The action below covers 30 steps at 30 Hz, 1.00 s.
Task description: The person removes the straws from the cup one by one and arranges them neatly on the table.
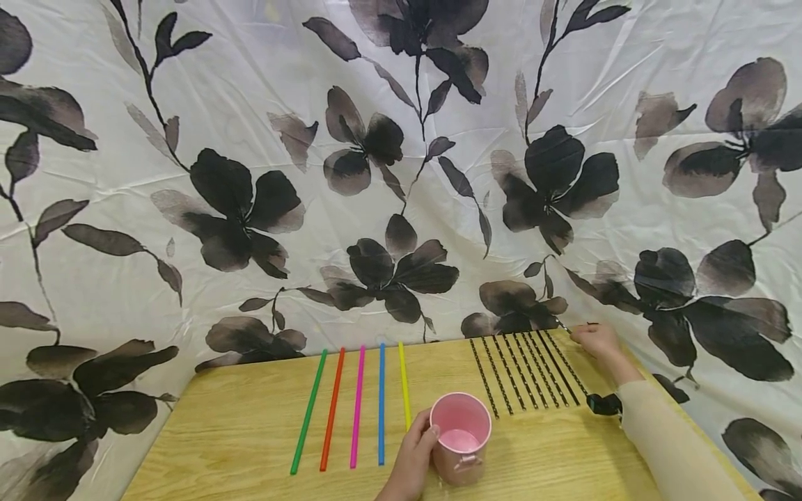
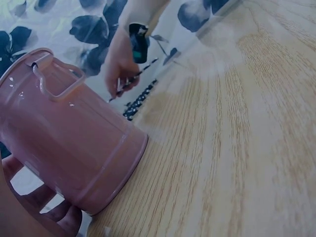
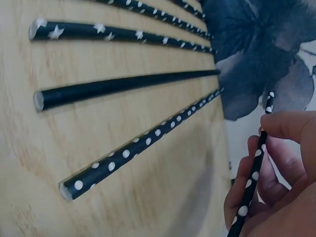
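On the near side of the table, my left hand [image 1: 412, 459] grips a pink mug [image 1: 460, 424] with a small wire-like handle. Its mouth faces up in the head view, and no contents show inside. At the far right edge, my right hand [image 1: 599, 346] pinches a black paper straw with white dots [image 3: 255, 173] between thumb and fingers. That straw is raised off the table. Beside this hand lies a row of black straws, among them a dotted one [image 3: 143, 143], a plain one [image 3: 123, 89] and one with stars [image 3: 118, 35].
Left of the mug, several coloured straws lie spaced apart, from a green straw [image 1: 308, 414] to a yellow straw [image 1: 404, 383] close by my left hand. A flower-printed cloth [image 1: 401, 174] hangs behind the wooden table [image 1: 238, 417]. A black device [image 1: 604, 403] sits on my right wrist.
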Available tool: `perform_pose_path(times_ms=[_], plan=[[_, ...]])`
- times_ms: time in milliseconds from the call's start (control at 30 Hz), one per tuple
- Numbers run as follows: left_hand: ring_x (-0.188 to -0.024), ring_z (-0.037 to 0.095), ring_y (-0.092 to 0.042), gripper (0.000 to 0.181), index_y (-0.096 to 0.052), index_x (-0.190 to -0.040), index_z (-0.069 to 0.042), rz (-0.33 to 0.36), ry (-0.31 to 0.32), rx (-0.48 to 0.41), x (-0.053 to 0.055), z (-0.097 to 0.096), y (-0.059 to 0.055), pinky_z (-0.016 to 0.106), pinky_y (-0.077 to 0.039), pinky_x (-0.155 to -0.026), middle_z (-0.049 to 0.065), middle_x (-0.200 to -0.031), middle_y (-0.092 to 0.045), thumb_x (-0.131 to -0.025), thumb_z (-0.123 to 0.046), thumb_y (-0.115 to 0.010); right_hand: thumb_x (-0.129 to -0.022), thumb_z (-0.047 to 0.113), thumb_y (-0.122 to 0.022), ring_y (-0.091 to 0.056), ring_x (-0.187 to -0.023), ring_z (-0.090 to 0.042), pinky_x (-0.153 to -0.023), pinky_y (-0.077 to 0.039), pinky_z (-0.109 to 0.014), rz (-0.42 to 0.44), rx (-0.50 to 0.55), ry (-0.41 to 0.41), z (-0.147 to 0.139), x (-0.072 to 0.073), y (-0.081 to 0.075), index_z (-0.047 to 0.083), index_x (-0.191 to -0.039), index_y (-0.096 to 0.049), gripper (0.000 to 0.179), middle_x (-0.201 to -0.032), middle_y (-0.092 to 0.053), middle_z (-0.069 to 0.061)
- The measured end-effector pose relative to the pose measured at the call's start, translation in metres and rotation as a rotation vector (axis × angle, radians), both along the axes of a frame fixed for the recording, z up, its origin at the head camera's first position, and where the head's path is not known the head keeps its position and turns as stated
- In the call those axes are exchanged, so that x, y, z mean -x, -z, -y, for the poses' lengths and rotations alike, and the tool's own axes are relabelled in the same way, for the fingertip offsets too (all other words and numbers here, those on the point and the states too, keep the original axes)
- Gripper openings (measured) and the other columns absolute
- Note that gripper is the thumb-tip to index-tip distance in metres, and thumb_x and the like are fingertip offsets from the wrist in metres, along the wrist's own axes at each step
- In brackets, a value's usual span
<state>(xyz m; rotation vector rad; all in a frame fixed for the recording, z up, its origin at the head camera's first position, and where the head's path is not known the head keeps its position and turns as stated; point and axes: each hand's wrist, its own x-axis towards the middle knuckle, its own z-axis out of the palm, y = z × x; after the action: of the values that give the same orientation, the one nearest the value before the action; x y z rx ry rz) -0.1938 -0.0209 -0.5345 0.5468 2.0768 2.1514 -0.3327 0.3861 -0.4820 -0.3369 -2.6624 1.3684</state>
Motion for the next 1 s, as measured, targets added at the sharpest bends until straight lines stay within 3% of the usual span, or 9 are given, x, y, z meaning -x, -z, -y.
perform_pose_path(times_ms=[67, 167, 267, 367, 600, 1000], plan=[[-0.126, 0.034, -0.045, 0.040, -0.044, -0.141, 0.000, -0.004, 0.009, -0.007, 0.000, 0.000, 0.000, 0.021, -0.035, -0.100, 0.017, -0.134, -0.052, -0.104, -0.016, -0.036, -0.090, 0.013, -0.061, -0.058, -0.097, -0.037, -0.069, -0.050, -0.031, 0.004, 0.044, 0.019, -0.002, 0.000, 0.004, -0.014, -0.114, -0.063, 0.037, -0.117, -0.057, -0.032], [-0.125, 0.033, -0.045, 0.040, -0.044, -0.140, 0.000, -0.007, 0.013, -0.006, -0.001, 0.001, 0.000, 0.021, -0.036, -0.100, 0.016, -0.134, -0.052, -0.104, -0.017, -0.036, -0.089, 0.013, -0.063, -0.059, -0.072, -0.023, -0.060, -0.051, -0.032, 0.020, 0.124, 0.053, -0.006, 0.002, 0.011, -0.012, -0.116, -0.063, 0.037, -0.101, -0.064, -0.020], [-0.124, 0.032, -0.046, 0.040, -0.044, -0.140, 0.000, -0.009, 0.007, 0.003, -0.001, 0.001, 0.001, 0.021, -0.037, -0.100, 0.016, -0.133, -0.053, -0.104, -0.017, -0.036, -0.088, 0.013, -0.064, -0.056, -0.062, -0.016, -0.055, -0.049, -0.031, 0.030, 0.135, 0.068, -0.008, 0.003, 0.017, -0.012, -0.115, -0.064, 0.036, -0.090, -0.065, -0.009], [-0.123, 0.033, -0.047, 0.040, -0.044, -0.140, 0.000, -0.011, 0.009, 0.004, -0.002, 0.002, 0.002, 0.022, -0.037, -0.100, 0.016, -0.133, -0.053, -0.104, -0.016, -0.037, -0.088, 0.014, -0.065, -0.056, -0.069, -0.018, -0.056, -0.048, -0.030, 0.028, 0.085, 0.058, -0.009, 0.002, 0.023, -0.011, -0.110, -0.066, 0.034, -0.090, -0.065, -0.011], [-0.121, 0.034, -0.048, 0.040, -0.044, -0.140, 0.000, -0.012, 0.011, 0.002, -0.003, 0.003, 0.001, 0.023, -0.038, -0.098, 0.017, -0.131, -0.053, -0.104, -0.016, -0.037, -0.086, 0.017, -0.068, -0.057, -0.085, -0.026, -0.062, -0.047, -0.028, 0.010, 0.007, 0.068, -0.010, 0.002, 0.029, -0.008, -0.104, -0.070, 0.031, -0.111, -0.062, -0.026], [-0.121, 0.033, -0.048, 0.040, -0.044, -0.141, 0.000, -0.015, 0.011, 0.009, 0.000, 0.003, 0.001, 0.023, -0.038, -0.098, 0.017, -0.131, -0.053, -0.104, -0.016, -0.037, -0.086, 0.019, -0.069, -0.059, -0.090, -0.036, -0.073, -0.047, -0.039, -0.042, -0.156, 0.025, -0.006, 0.008, 0.035, -0.006, -0.099, -0.072, 0.028, -0.106, -0.066, -0.024]])
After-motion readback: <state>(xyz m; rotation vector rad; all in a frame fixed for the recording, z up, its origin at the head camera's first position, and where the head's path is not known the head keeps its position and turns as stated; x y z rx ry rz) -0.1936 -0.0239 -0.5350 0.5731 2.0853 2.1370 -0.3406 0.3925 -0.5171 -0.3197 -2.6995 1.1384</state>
